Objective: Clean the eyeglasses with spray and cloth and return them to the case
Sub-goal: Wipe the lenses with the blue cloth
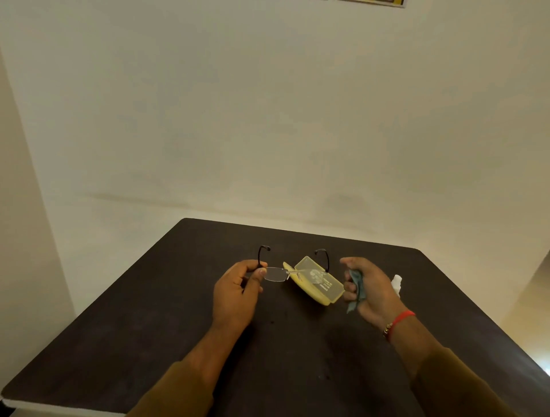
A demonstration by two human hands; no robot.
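Left hand (238, 290) pinches the glasses (276, 273) by one corner (fingers (253, 281) mostly off the lens); right hand (372, 285) clutches the cloth (357, 287), ready to wipe

No text could be read in full. The open yellow eyeglass case (323, 293) on the dark tabletop (178, 312) carried a short block of dark print (325, 286), set in a few lines on its larger visible half. The characters were too small and blurred to make out. A pale round mark lay just beside that print, where a lens of the eyeglasses (275, 274) overlapped the case, and it could not be identified. At the top edge of the view, a sheet on the wall (384, 2) showed only a cropped yellow and dark strip, without legible characters. The white spray bottle (396, 282) was mostly hidden, and no lettering on it was readable.
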